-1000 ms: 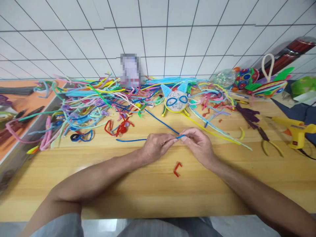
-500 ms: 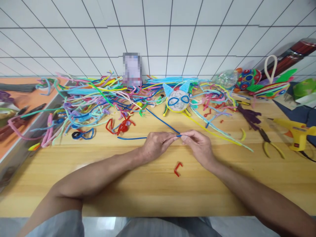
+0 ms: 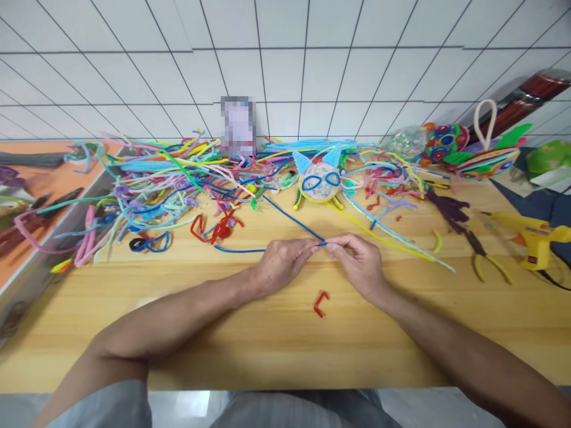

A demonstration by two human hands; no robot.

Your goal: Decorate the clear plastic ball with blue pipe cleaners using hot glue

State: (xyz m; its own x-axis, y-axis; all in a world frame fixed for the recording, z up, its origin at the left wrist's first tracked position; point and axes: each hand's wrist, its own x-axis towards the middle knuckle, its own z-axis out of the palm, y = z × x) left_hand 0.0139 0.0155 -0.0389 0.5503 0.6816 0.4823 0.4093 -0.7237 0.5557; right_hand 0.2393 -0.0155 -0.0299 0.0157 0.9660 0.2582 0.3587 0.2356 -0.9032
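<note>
Between my two hands is a blue pipe cleaner (image 3: pixel 292 218), bent where the fingers meet. One length of it runs up and left over the table; another blue length sticks out to the left from behind my left hand (image 3: pixel 285 264). That hand is closed, thumb and forefinger pinching the blue stem. My right hand (image 3: pixel 359 261) pinches it too, its fingertips nearly touching the left ones. Just beyond stands a figure (image 3: pixel 319 183) with a clear ball body, blue ears and blue glasses-like loops. A bent red piece of pipe cleaner (image 3: pixel 320 304) lies nearer me.
A heap of coloured pipe cleaners (image 3: pixel 178 172) spreads along the wall, with a phone (image 3: pixel 238 126) propped behind it. On the right lie yellow-handled pliers (image 3: pixel 482 258) and a yellow glue gun (image 3: pixel 533 238). Colourful finished crafts (image 3: pixel 446 142) sit at the back right.
Both hands stay in nearly the same place, still pinching the blue pipe cleaner. The whole view has shifted very slightly.
</note>
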